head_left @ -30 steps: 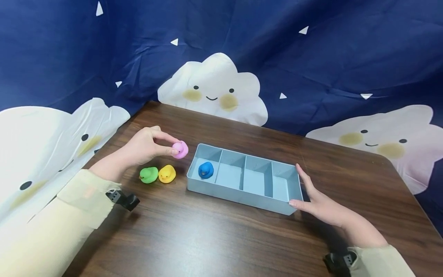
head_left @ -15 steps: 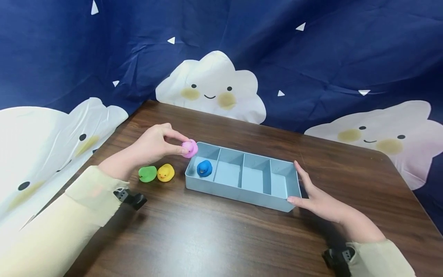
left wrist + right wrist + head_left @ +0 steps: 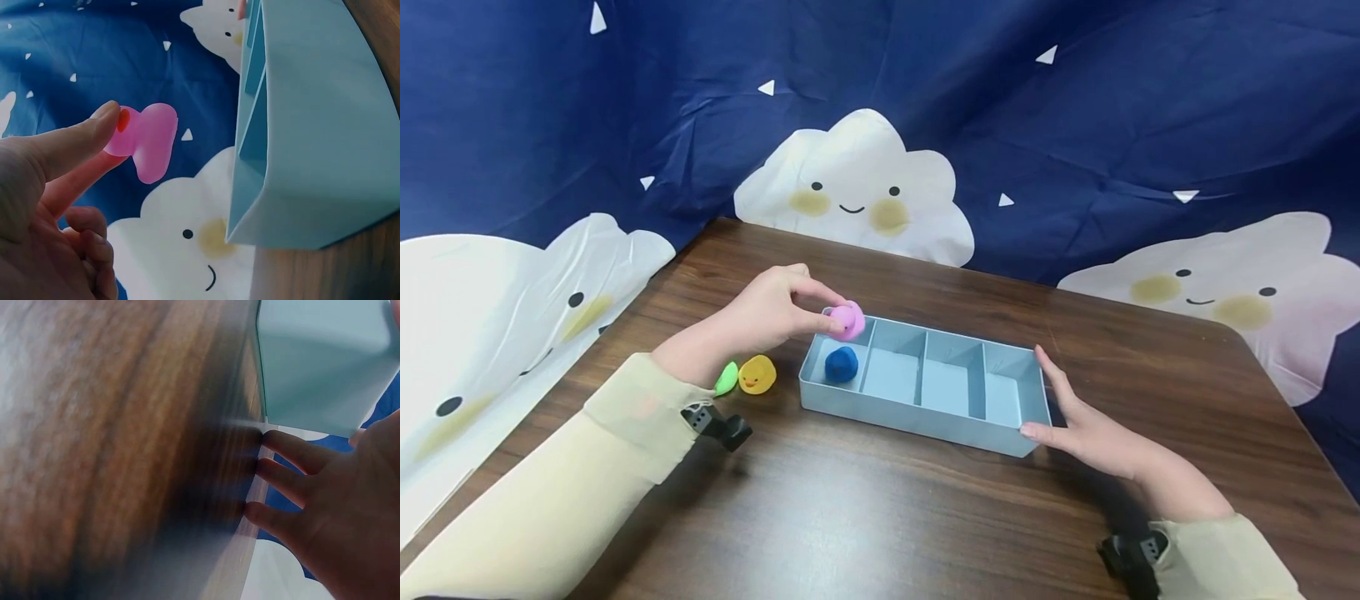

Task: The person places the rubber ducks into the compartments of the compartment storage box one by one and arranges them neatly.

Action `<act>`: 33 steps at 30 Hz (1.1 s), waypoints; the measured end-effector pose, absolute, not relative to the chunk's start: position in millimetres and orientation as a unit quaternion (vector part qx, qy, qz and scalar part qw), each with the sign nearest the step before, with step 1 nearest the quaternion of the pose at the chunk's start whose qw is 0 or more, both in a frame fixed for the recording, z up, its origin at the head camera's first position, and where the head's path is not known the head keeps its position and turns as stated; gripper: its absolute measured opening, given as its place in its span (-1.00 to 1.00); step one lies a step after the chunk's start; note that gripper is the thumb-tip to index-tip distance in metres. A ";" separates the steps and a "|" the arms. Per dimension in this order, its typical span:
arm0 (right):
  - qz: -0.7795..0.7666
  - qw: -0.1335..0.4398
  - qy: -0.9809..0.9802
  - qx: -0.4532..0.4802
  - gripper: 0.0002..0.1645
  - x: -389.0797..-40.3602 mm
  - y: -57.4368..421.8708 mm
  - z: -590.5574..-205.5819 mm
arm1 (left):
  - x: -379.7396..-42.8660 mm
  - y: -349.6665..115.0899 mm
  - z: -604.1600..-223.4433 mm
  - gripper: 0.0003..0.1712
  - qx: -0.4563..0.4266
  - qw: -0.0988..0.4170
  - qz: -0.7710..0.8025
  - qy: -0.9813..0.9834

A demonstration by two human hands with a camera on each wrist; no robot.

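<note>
My left hand pinches a pink rubber duck between thumb and forefinger, above the back of the leftmost compartment. In the left wrist view the duck shows its orange beak beside the thumb. A light-blue divided box lies on the table, with a blue rubber duck in that leftmost compartment. My right hand grips the box's right end, thumb at the front corner and forefinger at the back one. Its other fingers reach down to the table in the right wrist view.
A yellow rubber duck sits on the brown wooden table left of the box. Beside it is a green rubber duck, partly hidden by my left wrist. A dark blue cloth with white clouds hangs behind the table.
My left hand has carried the pink duck rightward, from beside the box to above its leftmost compartment. The left wrist now covers part of the green duck. My right hand stays at the box.
</note>
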State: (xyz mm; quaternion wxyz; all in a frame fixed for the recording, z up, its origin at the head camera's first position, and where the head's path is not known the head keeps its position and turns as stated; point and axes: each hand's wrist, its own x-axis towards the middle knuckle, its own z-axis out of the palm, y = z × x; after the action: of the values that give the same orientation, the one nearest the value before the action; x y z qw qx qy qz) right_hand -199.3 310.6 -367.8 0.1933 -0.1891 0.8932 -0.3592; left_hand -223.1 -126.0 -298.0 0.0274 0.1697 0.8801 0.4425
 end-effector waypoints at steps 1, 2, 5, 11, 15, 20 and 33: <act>-0.360 0.193 0.893 -0.189 0.28 -199.4 310.7 -367.9 | -223.5 -124.2 -298.5 -0.65 0.171 0.028 0.442 0.880; -0.359 0.192 0.893 -0.189 0.28 -199.5 310.8 -368.0 | -223.9 -122.5 -299.1 -0.66 0.173 0.029 0.440 0.880; -0.360 0.190 0.894 -0.190 0.28 -199.4 310.6 -368.4 | -224.8 -118.1 -301.5 -0.66 0.175 0.036 0.437 0.881; -0.354 0.183 0.895 -0.198 0.29 -199.3 310.7 -369.4 | -226.7 -107.0 -307.4 -0.65 0.186 0.047 0.434 0.880; -0.352 0.182 0.896 -0.198 0.29 -199.2 311.3 -369.5 | -228.0 -98.1 -314.2 -0.66 0.192 0.053 0.439 0.876; -0.351 0.183 0.897 -0.197 0.28 -199.5 310.6 -368.9 | -231.1 -88.5 -324.3 -0.68 0.190 0.050 0.445 0.874; -0.354 0.184 0.897 -0.191 0.26 -200.6 311.0 -371.6 | -236.1 -74.4 -338.0 -0.69 0.183 0.043 0.411 0.892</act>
State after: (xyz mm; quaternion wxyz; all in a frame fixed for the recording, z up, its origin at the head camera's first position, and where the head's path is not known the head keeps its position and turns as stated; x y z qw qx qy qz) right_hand -200.6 311.0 -371.6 0.1845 -0.1912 0.8965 -0.3545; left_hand -236.1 -74.4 -338.0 0.0432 0.1831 0.8920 0.4110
